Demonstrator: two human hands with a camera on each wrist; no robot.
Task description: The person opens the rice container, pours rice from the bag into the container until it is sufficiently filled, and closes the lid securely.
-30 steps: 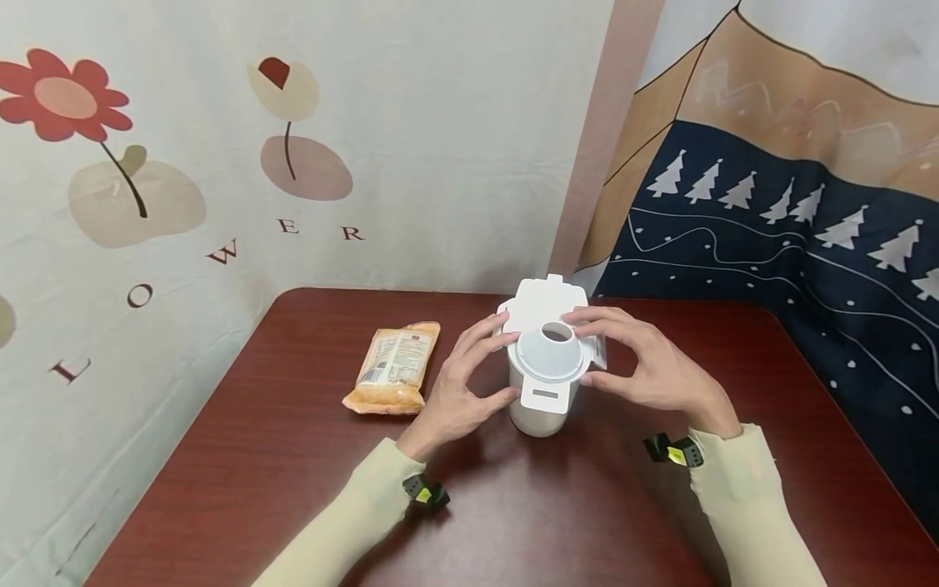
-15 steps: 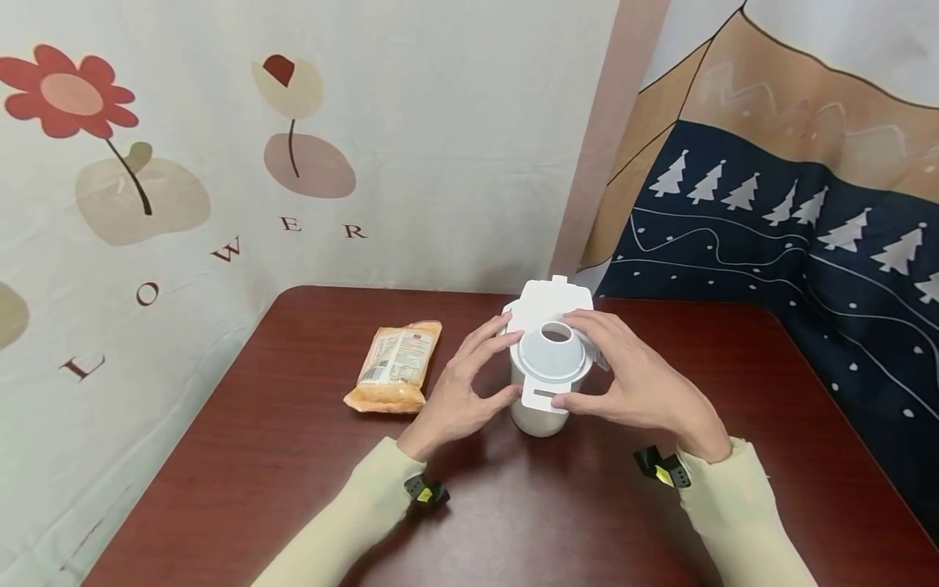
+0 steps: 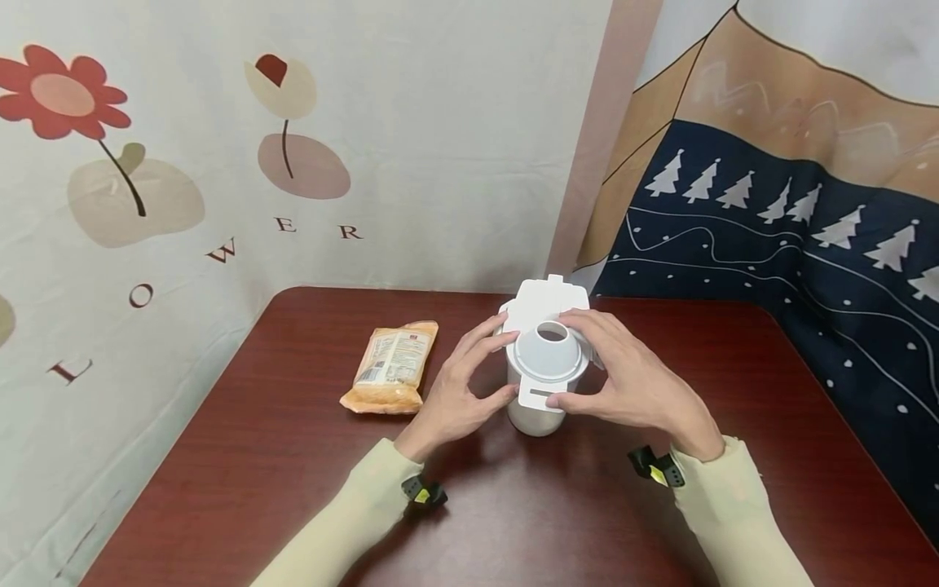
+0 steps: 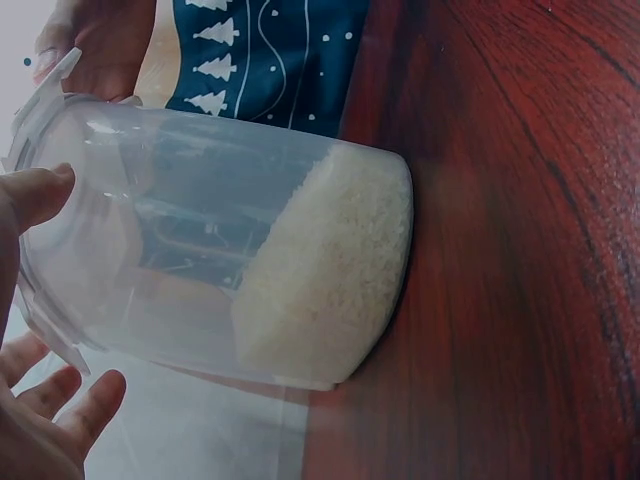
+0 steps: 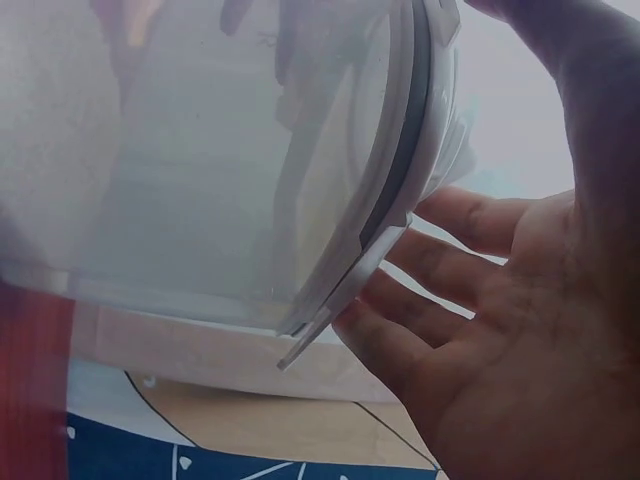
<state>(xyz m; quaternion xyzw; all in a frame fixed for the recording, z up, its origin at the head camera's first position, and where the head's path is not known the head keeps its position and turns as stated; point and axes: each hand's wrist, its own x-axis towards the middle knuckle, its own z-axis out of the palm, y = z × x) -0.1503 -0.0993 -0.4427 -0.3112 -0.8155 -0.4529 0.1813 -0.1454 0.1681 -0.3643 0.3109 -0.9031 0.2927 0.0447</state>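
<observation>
A clear plastic storage jar (image 3: 535,421) stands upright on the table, with white rice (image 4: 335,265) filling its lower part in the left wrist view. On top sits a white lid (image 3: 547,359) with a round opening and side clips; its flap (image 3: 546,300) is tilted back. My left hand (image 3: 464,391) holds the lid's left side, thumb near the front and fingers further back. From the right, my right hand (image 3: 641,379) spans the lid. Its thumb rests by the front clip (image 3: 540,395), while the fingers touch a side clip (image 5: 350,290) in the right wrist view.
Left of the jar lies an orange and clear food packet (image 3: 392,367) with a printed label. The dark red wooden table (image 3: 506,522) ends at a printed cloth backdrop (image 3: 440,147) behind it.
My right hand has shifted inward: its thumb has come left to the front clip and its fingers now cover the right-hand clip. The left hand keeps its place.
</observation>
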